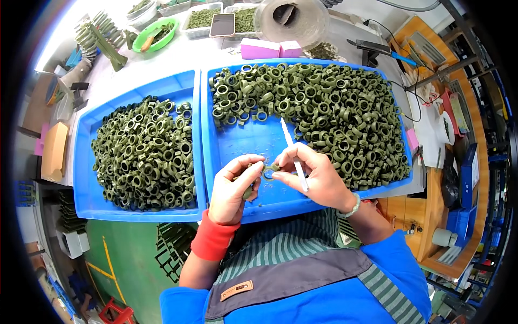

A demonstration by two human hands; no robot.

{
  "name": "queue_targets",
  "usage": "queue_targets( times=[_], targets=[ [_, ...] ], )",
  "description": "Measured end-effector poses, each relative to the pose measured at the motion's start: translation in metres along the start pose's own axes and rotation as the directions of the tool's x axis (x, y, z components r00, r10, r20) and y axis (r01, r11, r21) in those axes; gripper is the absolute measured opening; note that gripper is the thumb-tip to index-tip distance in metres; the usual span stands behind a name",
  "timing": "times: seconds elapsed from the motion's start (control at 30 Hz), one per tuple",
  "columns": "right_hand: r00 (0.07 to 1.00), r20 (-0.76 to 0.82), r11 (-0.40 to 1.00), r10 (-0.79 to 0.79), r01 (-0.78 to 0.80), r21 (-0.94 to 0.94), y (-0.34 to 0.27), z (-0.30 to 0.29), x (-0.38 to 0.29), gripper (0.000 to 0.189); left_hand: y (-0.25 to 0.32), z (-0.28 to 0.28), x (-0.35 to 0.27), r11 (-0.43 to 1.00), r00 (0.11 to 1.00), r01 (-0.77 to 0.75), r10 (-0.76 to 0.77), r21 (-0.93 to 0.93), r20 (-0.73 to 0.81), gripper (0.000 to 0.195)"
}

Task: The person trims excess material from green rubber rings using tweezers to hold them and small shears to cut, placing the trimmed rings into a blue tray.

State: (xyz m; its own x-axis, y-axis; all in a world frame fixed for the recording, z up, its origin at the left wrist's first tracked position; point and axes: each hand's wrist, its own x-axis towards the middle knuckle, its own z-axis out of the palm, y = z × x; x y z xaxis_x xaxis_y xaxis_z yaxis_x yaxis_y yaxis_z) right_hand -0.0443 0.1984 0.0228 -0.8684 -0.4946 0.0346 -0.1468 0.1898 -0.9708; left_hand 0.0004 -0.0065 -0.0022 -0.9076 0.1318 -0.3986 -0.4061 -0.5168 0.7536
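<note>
My left hand (236, 188) and my right hand (313, 174) meet over the near part of the right blue plastic tray (238, 141). Between their fingertips is an olive-green ring-shaped part (268, 172), gripped by my right thumb and finger, with my left fingertips close beside it. More green pieces lie partly hidden in my left palm and fingers. A white pen-like knife (292, 148) is tucked between my right fingers, its tip pointing away from me. Many similar green ring parts (344, 117) are heaped along the tray's back and right. Another heap (145, 158) fills the left blue tray (87, 170).
Pink boxes (260, 49), a phone (222, 25), a large clear container (291, 24) and a bright green bowl (168, 34) stand behind the trays. An open cardboard box (55, 152) is at left. A blue-handled tool (404, 58) lies at back right.
</note>
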Motion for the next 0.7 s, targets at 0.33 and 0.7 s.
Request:
queue_targets(
  times=[0.33,0.7],
  targets=[
    [0.884,-0.112,0.854,-0.453,0.395,-0.339,0.011,-0.002,0.002,0.025,0.003,0.008,-0.004,0.978,0.989,-0.147,0.146,0.149,0.015,0.024],
    [0.94,-0.208,0.954,-0.271,0.233,-0.187,0.012,-0.025,0.011,0.015,0.029,-0.014,-0.008,0.881,0.923,-0.357,0.384,0.311,-0.029,0.024]
  ],
)
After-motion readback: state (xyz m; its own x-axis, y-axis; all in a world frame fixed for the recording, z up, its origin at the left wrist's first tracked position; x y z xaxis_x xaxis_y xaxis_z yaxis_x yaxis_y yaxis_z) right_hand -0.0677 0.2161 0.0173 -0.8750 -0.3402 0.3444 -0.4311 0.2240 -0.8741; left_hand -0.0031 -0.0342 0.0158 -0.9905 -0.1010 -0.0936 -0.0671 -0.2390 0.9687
